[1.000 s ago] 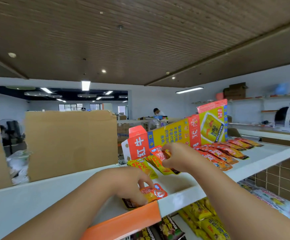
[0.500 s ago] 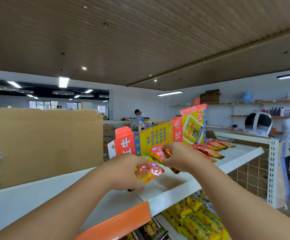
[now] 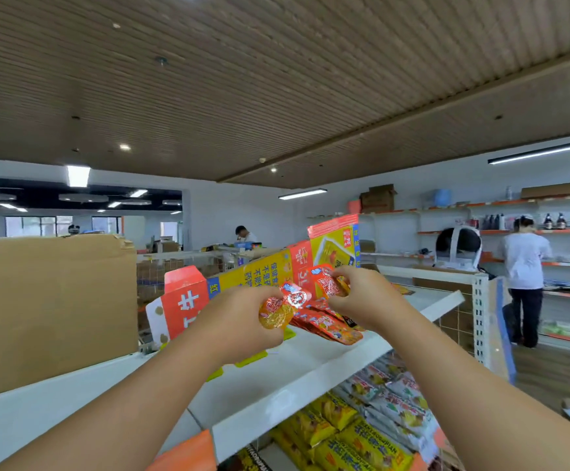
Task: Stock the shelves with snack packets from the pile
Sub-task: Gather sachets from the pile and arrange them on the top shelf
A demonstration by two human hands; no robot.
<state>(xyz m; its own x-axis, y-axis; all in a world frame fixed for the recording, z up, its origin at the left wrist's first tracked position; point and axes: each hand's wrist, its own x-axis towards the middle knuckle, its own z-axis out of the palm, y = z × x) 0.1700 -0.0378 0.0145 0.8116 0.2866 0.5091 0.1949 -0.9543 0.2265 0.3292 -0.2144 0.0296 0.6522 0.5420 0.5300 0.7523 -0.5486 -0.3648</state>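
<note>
L hand (image 3: 243, 321) tight on orange pkt (image 3: 282, 307), R hand (image 3: 368, 300) on red pkt (image 3: 328, 283); 红牛 carton (image 3: 188, 300)

Slatted brown ceiling (image 3: 277, 79) overhead, white walls (image 3: 236, 205), strip light (image 3: 302, 193) glowing, windows (image 3: 28, 226) far left, wooden floor (image 3: 548, 375).

The snack packet (image 3: 282, 309) in the left hand (image 3: 239, 321) is shiny, crinkly plastic that glints like foil. The red packet (image 3: 326, 283) pinched in the right hand (image 3: 368, 300) looks the same, glossy and wrinkled. Just under both hands, the shelf (image 3: 294, 367) is white and smooth, like painted metal. Left of the left hand, the big brown box (image 3: 52, 307) is plain cardboard, dull, rough at its torn edge. Behind the hands, the printed carton (image 3: 260, 271) is thin card with a soft shine. Low under the right hand, the yellow packets (image 3: 362, 443) are slick plastic.
</note>
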